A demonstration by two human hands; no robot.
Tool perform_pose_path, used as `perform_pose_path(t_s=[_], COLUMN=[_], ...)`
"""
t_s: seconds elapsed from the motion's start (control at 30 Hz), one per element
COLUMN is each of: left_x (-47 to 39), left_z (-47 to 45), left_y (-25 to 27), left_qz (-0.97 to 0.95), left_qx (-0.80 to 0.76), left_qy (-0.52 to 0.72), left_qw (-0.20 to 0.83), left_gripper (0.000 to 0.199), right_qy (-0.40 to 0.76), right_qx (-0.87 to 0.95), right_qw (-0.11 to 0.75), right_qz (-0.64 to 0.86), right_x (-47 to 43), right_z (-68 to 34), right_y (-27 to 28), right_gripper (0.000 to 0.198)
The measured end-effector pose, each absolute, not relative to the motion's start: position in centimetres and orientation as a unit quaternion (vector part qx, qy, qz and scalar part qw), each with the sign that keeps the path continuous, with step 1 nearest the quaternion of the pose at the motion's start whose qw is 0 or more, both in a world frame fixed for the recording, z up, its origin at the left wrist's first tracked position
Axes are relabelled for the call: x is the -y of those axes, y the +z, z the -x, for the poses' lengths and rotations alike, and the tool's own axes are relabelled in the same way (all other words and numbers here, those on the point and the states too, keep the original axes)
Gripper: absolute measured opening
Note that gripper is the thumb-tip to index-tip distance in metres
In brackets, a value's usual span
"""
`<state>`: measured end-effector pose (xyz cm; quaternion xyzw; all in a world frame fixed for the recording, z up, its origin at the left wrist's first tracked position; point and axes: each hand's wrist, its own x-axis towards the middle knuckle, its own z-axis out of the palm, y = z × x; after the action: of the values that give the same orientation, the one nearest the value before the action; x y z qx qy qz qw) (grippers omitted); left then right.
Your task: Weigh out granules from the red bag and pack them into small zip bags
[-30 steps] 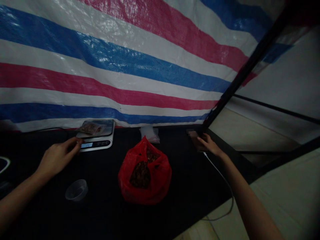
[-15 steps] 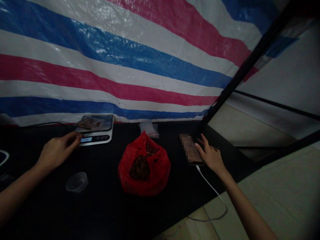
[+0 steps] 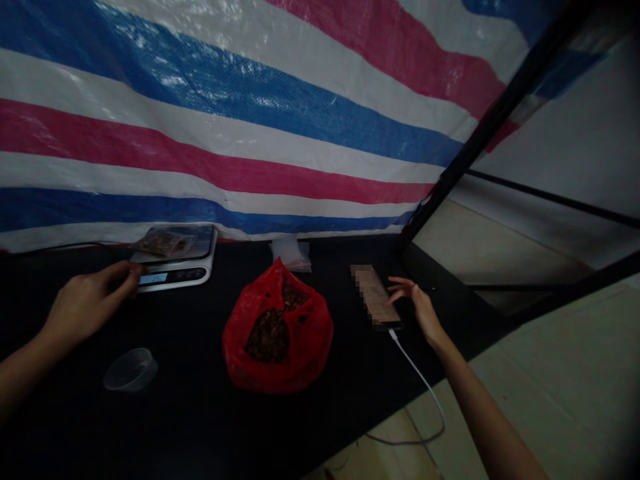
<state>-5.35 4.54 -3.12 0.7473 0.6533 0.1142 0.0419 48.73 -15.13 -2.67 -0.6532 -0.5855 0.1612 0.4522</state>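
Observation:
My left hand (image 3: 93, 297) is at the left end of a white digital kitchen scale (image 3: 204, 261), thumb and forefinger pinched together beside its lit display. Whatever is between those fingertips, if anything, is hidden. A clear plastic bag of small brown pieces (image 3: 163, 241) lies on the scale's dark plate. On the right, my right hand (image 3: 420, 303) has its fingers spread, one fingertip over the screen of a phone (image 3: 377, 293) lying on the table. Between the hands sits a red plastic bag (image 3: 310, 347), its mouth partly open on dark brown pieces (image 3: 269, 335).
A clear plastic cup (image 3: 131, 371) stands on the black table (image 3: 200, 427) at the left front. Clear empty-looking bags (image 3: 291, 253) lie behind the red bag. A white charging cable (image 3: 420, 377) hangs from the phone over the edge. Striped sheeting (image 3: 300, 153) rises behind.
The view has shifted slightly, so the table things appear further left. My right hand's fingers have changed pose, with a fingertip now over the phone's screen. My left hand stays at the scale.

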Motion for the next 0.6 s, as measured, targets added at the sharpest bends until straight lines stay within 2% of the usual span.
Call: perform_pose_path(t_s=[0.1, 0.47, 0.6], left_x=[-4.73, -4.81, -4.72], left_z=[5.64, 5.62, 5.59], left_y=[-3.45, -3.72, -3.46], left_qz=[-0.743, -0.729, -0.73], left_qx=[-0.658, -0.671, -0.67], left_qy=[0.117, 0.123, 0.121], left_qw=[0.042, 0.044, 0.06], left_gripper=[0.045, 0.049, 0.049], right_qy=[0.148, 0.143, 0.176], right_qx=[0.55, 0.506, 0.514], right_qw=[0.496, 0.52, 0.523], right_qz=[0.656, 0.674, 0.657], right_x=[15.26, 15.18, 15.14], right_z=[-48.79, -48.87, -49.01], right_y=[-2.61, -2.91, -3.13], right_gripper=[0.05, 0.037, 0.036])
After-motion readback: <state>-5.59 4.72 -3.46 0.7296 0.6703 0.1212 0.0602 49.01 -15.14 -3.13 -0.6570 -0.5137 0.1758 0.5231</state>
